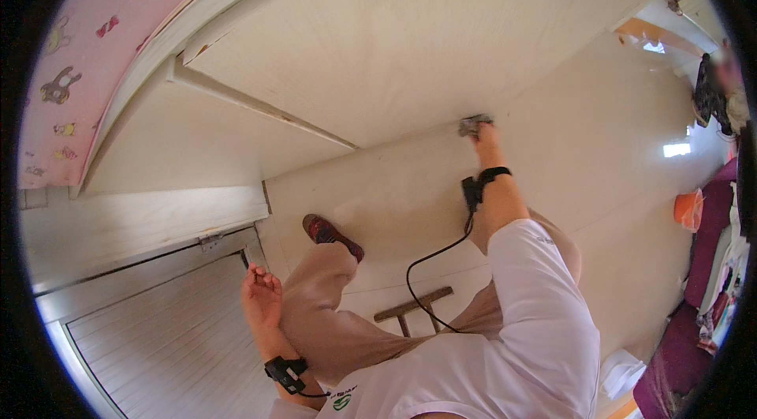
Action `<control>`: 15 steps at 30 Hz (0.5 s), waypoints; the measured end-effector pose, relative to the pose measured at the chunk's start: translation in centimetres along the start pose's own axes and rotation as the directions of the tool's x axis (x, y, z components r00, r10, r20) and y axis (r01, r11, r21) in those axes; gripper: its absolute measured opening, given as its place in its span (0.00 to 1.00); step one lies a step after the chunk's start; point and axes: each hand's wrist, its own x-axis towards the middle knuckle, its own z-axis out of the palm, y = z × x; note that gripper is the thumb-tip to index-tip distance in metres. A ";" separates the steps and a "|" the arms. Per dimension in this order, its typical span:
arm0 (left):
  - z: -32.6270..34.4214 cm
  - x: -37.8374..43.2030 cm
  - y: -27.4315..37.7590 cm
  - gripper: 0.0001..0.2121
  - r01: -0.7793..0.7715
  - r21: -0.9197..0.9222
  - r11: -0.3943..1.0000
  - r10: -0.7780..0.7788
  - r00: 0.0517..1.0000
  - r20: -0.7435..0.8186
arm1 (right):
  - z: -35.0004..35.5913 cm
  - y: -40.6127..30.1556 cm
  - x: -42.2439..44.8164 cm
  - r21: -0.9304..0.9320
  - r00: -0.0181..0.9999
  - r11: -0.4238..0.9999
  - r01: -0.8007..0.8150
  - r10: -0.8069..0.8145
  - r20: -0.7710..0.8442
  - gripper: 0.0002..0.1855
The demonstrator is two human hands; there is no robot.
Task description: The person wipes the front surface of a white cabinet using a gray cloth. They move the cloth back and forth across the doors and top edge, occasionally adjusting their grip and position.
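My right hand (486, 136) is stretched out low, shut on a crumpled grey cloth (474, 124). The cloth lies where the pale floor (378, 182) meets the base of the cream wooden panel (402, 52). Near my knee on the left, my left hand (264, 295) is raised palm up with loosely curled fingers and holds nothing that I can see. A black strapped device sits on each forearm, and a black cable (408, 268) hangs between my arm and my body.
A wooden stool (414, 304) shows between my legs. At left are a slatted door (159, 324) and a pink patterned sheet (106, 64) above the panel. An orange bucket (688, 210) stands by a purple sofa (707, 241) at right. At the upper right edge is a partly visible person (712, 91).
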 end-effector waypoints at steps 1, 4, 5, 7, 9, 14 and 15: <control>-0.4 -0.4 -0.1 0.07 -0.007 -0.005 1.000 0.007 1.000 -0.023 | -0.3 -1.7 -0.1 -0.049 0.999 0.999 0.015 -0.018 -0.044 0.12; -0.3 -0.6 0.0 0.07 -0.005 -0.001 1.000 0.005 0.999 -0.044 | -0.5 -4.7 -0.1 -0.098 0.984 0.995 -0.003 -0.015 -0.178 0.13; -0.3 -0.7 0.0 0.07 -0.004 -0.003 1.000 0.004 0.999 -0.046 | -0.1 -4.1 0.5 -0.068 0.984 0.998 -0.012 -0.001 -0.180 0.13; 0.0 -0.7 0.1 0.07 0.010 0.001 1.000 -0.010 0.999 -0.035 | -0.7 -2.8 2.5 -0.023 0.981 1.000 -0.015 0.011 -0.191 0.13; 0.5 -0.2 0.2 0.07 0.027 0.009 1.000 -0.027 1.000 -0.015 | -0.3 1.3 3.7 0.006 0.984 0.999 -0.038 0.039 -0.175 0.13; 0.9 -0.4 0.0 0.07 0.017 0.011 1.000 -0.016 0.999 -0.035 | 5.1 13.7 0.9 -0.046 0.962 0.961 -0.272 0.273 0.020 0.12; 1.0 -0.5 -0.1 0.07 0.014 0.014 1.000 -0.014 0.999 -0.032 | 6.8 15.8 -1.0 -0.126 0.933 0.932 -0.341 0.352 0.076 0.12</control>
